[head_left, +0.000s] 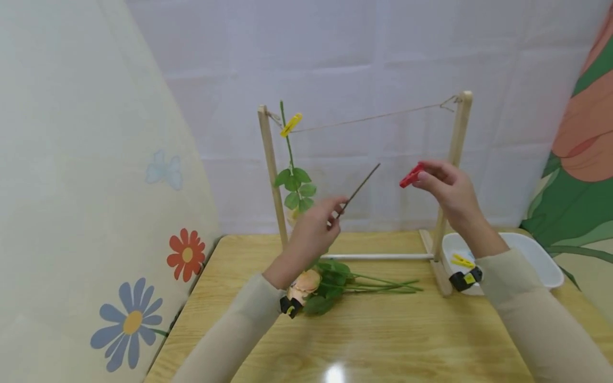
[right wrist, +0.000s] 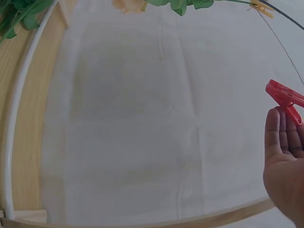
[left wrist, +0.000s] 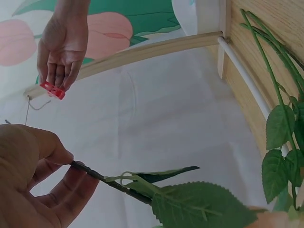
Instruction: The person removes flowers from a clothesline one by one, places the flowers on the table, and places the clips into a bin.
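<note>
My left hand [head_left: 316, 226] pinches the thin dark stem [head_left: 361, 185] of an artificial flower, its tip pointing up and right; the left wrist view shows the stem [left wrist: 102, 178] between thumb and fingers, with its leaves [left wrist: 199, 204] below. My right hand [head_left: 447, 189] holds a red clothespin [head_left: 411, 176] in its fingertips, below the string [head_left: 373, 118] of a small wooden drying rack [head_left: 457, 159]. The red clothespin [right wrist: 284, 97] shows above the fingers in the right wrist view. One flower stem [head_left: 290, 154] hangs upside down from the string by a yellow clothespin [head_left: 290, 124].
Several artificial flowers [head_left: 335, 282] lie on the wooden table [head_left: 383, 340] by the rack's base. A white tub [head_left: 531, 255] with a yellow clothespin [head_left: 462, 260] stands at the right. Cloth walls with flower prints close in on the left, back and right.
</note>
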Motion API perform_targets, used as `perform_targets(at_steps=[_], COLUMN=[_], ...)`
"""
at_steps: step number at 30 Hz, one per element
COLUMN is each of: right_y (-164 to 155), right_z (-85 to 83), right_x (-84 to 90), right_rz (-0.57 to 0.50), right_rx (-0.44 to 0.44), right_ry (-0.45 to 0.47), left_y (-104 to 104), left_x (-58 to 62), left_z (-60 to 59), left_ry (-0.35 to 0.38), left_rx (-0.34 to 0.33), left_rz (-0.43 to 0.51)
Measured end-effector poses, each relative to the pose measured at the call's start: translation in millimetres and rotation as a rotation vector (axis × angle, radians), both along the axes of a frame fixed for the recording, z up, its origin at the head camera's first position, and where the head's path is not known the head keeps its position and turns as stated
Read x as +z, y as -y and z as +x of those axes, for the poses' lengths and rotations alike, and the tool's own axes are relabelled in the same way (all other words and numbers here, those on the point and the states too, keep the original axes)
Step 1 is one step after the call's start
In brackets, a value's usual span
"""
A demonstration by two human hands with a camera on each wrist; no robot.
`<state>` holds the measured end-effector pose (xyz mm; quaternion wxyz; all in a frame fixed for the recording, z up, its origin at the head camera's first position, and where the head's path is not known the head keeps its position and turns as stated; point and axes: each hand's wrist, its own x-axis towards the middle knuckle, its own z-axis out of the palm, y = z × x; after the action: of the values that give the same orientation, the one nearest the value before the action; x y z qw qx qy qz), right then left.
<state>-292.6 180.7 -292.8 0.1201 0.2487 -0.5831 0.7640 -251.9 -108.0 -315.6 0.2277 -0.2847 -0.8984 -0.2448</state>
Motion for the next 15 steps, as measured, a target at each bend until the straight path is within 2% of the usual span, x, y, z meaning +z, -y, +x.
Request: perform_targets(at_steps=[5, 11, 15], right_y=[-16.8, -34.2, -44.0], right_z=[5.1, 14.1, 19.0], right_x=[-14.5, -25.3, -30.8], right_rz=[-0.028, 0.021, 0.045], right_rx=[0.009, -0.023, -0.032], right_ry=[0.036, 0.093, 0.118], left_y=[-7.6, -17.4, -23.7], left_x=[-11.3, -23.6, -30.6], left_z=[3.8, 12.4, 20.0], left_ry=[-0.085, -0.119, -0.193], left_rx=[-0.003, 0.009, 0.031], left_rz=[-0.176, -0.314, -0.418])
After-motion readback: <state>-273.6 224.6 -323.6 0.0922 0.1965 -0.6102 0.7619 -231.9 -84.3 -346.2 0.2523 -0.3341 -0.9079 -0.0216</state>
